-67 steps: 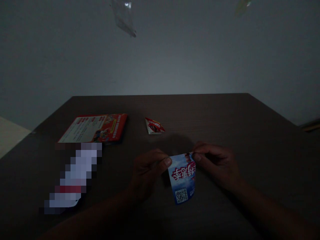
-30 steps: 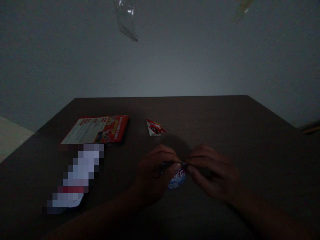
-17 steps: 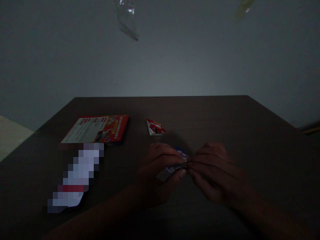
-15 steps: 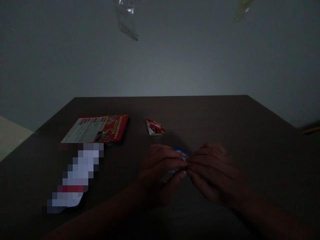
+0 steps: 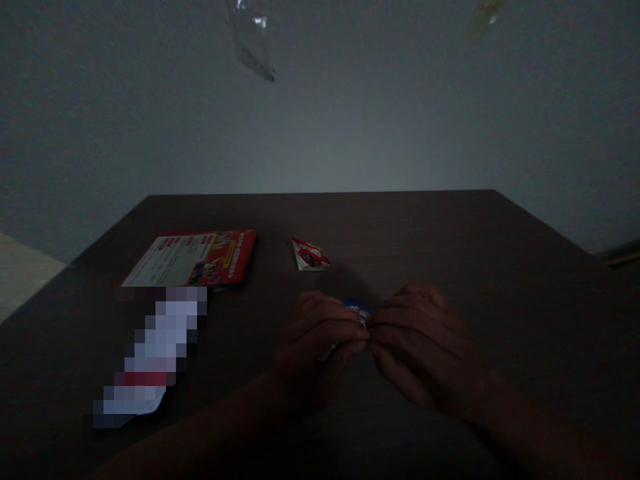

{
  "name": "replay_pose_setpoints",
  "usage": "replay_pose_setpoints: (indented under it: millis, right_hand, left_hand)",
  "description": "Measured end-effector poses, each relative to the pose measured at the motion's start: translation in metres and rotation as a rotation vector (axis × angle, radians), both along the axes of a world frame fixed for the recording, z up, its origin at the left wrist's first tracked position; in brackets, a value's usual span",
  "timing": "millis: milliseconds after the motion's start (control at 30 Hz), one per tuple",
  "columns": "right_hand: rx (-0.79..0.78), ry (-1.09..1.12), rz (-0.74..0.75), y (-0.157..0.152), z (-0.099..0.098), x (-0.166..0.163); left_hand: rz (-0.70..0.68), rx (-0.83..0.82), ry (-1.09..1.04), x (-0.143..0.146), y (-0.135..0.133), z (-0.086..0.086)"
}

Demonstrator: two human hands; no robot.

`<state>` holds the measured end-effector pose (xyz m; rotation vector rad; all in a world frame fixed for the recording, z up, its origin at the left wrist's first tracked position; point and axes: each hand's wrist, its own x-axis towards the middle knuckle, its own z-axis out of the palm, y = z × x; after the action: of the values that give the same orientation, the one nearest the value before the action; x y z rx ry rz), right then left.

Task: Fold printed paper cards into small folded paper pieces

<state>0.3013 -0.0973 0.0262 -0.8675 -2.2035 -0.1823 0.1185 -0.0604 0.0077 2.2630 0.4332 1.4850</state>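
The scene is dim. My left hand [image 5: 315, 343] and my right hand [image 5: 423, 347] meet fingertip to fingertip over the dark wooden table [image 5: 450, 233]. Together they pinch a small blue printed paper [image 5: 358, 311], folded up so that only a blue and red scrap shows above my fingers. Both hands are closed on it, and most of the paper is hidden between them. A small folded red and white paper piece [image 5: 310, 255] lies on the table just beyond my left hand.
A red and white printed leaflet [image 5: 193, 257] lies flat at the left. A blurred-out white item [image 5: 150, 357] lies nearer me on the left. The table's far edge meets a pale wall, where a clear plastic scrap [image 5: 253, 40] hangs.
The blue paper hung open and long between my hands 2.2 s ago; since then it has been folded small, and my fingertips have drawn together around it.
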Motion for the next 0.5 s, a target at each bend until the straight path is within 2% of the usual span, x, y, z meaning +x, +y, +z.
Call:
replay_pose_setpoints:
  millis: [300, 500]
  right_hand:
    - [-0.016, 0.038, 0.016, -0.0002, 0.0006, -0.0013]
    - [-0.011, 0.043, 0.007, 0.0011, -0.0064, 0.0014]
  left_hand:
    - [-0.018, -0.037, -0.047, 0.0005, -0.0017, -0.0017]
    - [-0.009, -0.089, -0.059, -0.0021, -0.0029, -0.0005]
